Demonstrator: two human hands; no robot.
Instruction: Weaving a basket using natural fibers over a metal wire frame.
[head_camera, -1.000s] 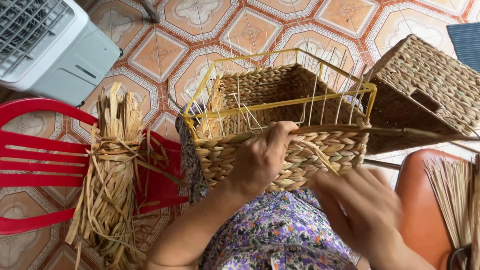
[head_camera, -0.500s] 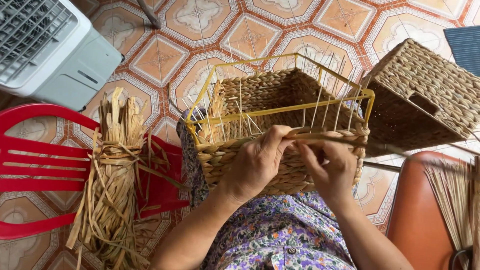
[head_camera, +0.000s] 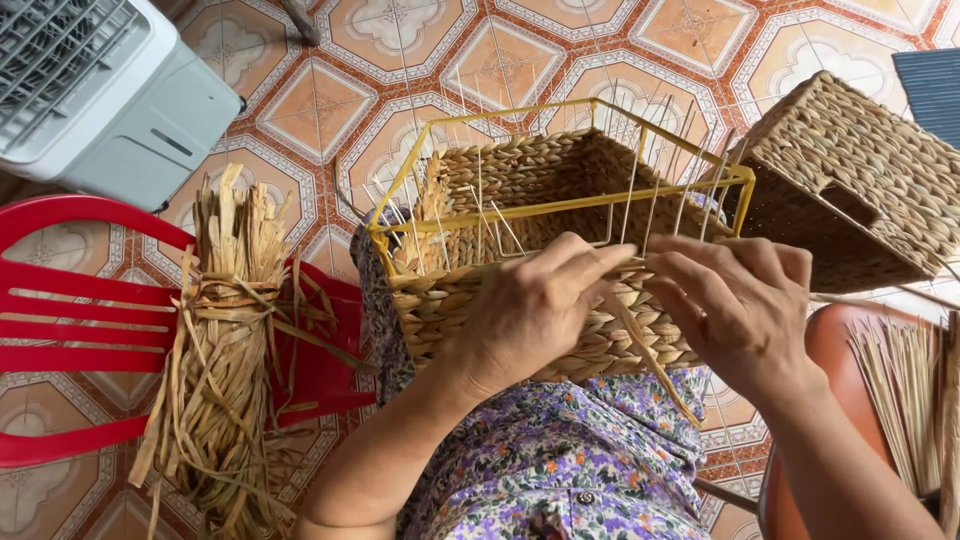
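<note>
Nearest, the basket (head_camera: 520, 300) rests on the person's lap, half woven over a yellow wire frame (head_camera: 560, 205). The left hand (head_camera: 530, 310) lies curled on its near wall, fingers pressing the top braid. Just right of it, the right hand (head_camera: 740, 300) pinches a flat straw strand (head_camera: 650, 365) that trails down the basket's front. The strand looks light, pliant and easily split, best held close to the weave; the frame seems stiff enough to brace against. Left of the basket, a straw bundle (head_camera: 225, 340) lies on a red chair (head_camera: 70, 330). Beyond the basket to the right sits a finished basket (head_camera: 850, 180), cut off at the edge. The right fingertips' exact grip is hard to make out.
</note>
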